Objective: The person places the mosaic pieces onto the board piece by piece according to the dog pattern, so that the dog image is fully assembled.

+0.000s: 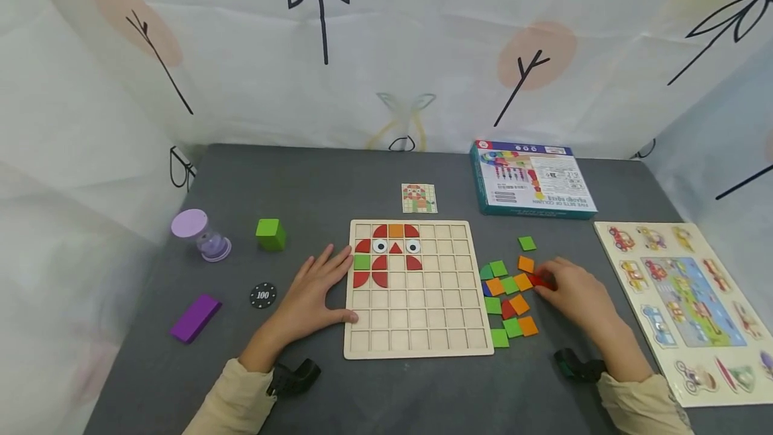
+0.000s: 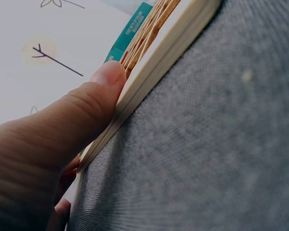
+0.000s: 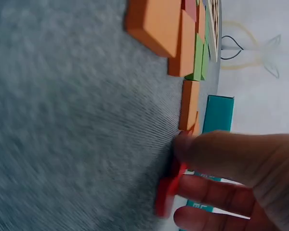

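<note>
1. Board [image 1: 429, 301] lies flat in front of you on the grey table [image 1: 338, 183], with tiles seated in its far left part.
2. On the board, your two eyes [image 1: 379, 246] flank a red triangle [image 1: 395, 248]; an orange tile [image 1: 395, 231] sits in the farthest row between two rounded red pieces, and a green tile [image 1: 362, 262] sits by the left edge.
3. Your left hand [image 1: 311, 297] is spread wide at the board's left edge, fingers nearly straight, thumb tip touching the rim without gripping it.
4. Your right hand [image 1: 570, 287], right of the board, has its thumb and fingertips drawn close, pinching a red tile [image 1: 536, 280]; blur softens the exact contact.
5. Loose tiles [image 1: 510, 285] in green, orange, red and blue lie between the board and your right hand.
6. Beyond the board's far edge you have a card [image 1: 419, 198], and farther right a box [image 1: 534, 178].
7. Well right of the board lies a puzzle [image 1: 700, 358].
8. Left of the board you have a green block [image 1: 270, 234], a chip [image 1: 263, 295], a purple block [image 1: 196, 318] and a sand timer [image 1: 213, 244].
</note>
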The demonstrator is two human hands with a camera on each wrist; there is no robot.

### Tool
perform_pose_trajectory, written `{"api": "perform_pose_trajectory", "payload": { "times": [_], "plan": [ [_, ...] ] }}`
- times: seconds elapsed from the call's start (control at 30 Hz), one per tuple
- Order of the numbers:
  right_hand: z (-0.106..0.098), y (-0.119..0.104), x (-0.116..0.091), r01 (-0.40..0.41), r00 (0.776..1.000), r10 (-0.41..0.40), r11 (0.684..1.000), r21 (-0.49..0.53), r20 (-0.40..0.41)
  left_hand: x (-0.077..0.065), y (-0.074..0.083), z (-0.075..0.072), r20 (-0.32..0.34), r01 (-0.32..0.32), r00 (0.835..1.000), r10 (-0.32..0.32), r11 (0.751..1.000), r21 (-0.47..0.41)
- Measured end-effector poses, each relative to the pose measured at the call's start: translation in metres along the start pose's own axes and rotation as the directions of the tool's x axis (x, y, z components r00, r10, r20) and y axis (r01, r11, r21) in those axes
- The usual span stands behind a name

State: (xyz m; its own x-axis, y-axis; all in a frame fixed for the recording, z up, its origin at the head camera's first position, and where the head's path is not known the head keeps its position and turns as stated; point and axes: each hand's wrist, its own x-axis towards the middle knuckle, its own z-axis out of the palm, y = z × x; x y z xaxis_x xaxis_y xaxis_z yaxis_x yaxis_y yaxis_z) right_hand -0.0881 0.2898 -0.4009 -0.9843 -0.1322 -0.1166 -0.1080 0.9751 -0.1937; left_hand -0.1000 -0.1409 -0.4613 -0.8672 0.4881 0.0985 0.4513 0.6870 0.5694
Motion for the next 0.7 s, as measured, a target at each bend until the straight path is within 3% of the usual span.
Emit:
{"api": "perform_pose_trajectory", "payload": {
  "times": [0.2, 0.33, 0.4, 0.53, 0.6, 0.7],
  "plan": [
    [-0.008, -0.01, 0.0, 0.03, 1.0, -0.029, 0.999, -0.04, 0.011, 0.0, 0.001, -0.002, 0.004, 0.0, 1.0, 0.0, 1.0, -0.004],
    [-0.008, -0.038, 0.009, 0.188, 0.982, -0.188, 0.982, -0.012, -0.026, 0.001, 0.001, -0.002, 0.004, -0.001, 1.0, 0.001, 1.0, -0.003],
    [-0.005, -0.057, 0.016, 0.31, 0.95, -0.31, 0.951, -0.006, -0.041, 0.001, 0.0, -0.002, 0.001, 0.0, 1.0, 0.0, 1.0, -0.003],
    [0.002, -0.096, 0.033, 0.536, 0.843, -0.537, 0.844, -0.023, -0.037, 0.0, 0.0, -0.002, 0.002, 0.004, 1.0, -0.004, 1.0, -0.003],
    [0.006, -0.112, 0.039, 0.602, 0.798, -0.602, 0.798, -0.03, -0.021, 0.0, 0.0, -0.002, 0.004, 0.004, 1.0, -0.004, 1.0, -0.005],
    [0.011, -0.131, 0.047, 0.642, 0.766, -0.643, 0.764, -0.061, 0.006, 0.0, 0.001, -0.002, 0.006, 0.001, 1.0, -0.001, 1.0, -0.008]
  ]
}}
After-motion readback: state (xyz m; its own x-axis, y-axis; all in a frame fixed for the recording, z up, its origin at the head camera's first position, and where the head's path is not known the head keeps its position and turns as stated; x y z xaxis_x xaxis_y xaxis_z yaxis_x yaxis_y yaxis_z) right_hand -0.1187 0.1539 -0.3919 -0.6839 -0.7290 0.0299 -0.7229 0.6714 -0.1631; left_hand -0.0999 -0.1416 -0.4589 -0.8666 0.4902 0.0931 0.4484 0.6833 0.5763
